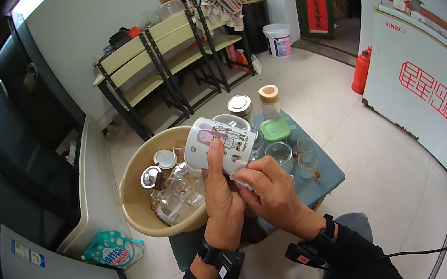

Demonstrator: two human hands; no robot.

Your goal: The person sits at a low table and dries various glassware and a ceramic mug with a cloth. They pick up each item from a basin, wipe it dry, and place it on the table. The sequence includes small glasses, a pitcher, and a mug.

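My left hand grips a white ceramic mug tipped on its side, thumb along its printed wall. The print has two figures, small drawings and some writing. With bent fingers, my right hand pinches a crumpled white cloth or tissue against the mug's lower right end. Behind the mug, a beige plastic basin holds several clear glass vessels, a silver lid and a white lid. A lidded green container and a glass bowl are to the right.
The blue-grey table also bears small glass cups, a jar with a metal lid and a peach-capped bottle. Yellow-slatted chairs line the wall. A detergent pouch sits on the floor at left; a white chest-like appliance stands right.
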